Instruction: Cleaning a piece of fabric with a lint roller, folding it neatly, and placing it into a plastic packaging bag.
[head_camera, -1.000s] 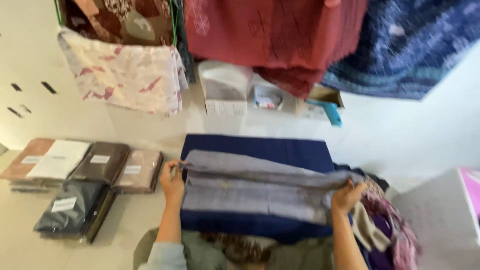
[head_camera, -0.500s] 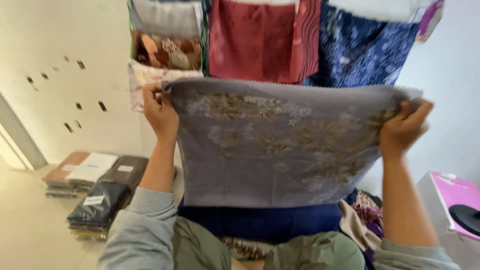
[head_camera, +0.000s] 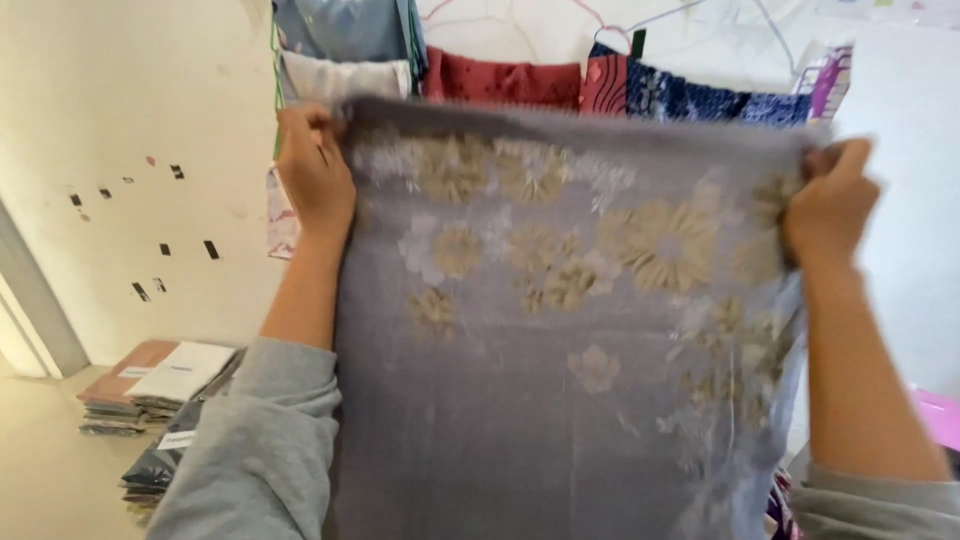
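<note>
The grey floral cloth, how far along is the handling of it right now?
Done: the grey floral cloth is lifted and spread open. In hand: the left hand and right hand each pinch a top corner, grip shut. Left: it hangs unfolded, while packed cloths lie stacked on the floor at lower left.

Grey sweatshirt sleeves (soft, ribbed cuffs) pushed up both forearms, wrists and hands bare
</note>
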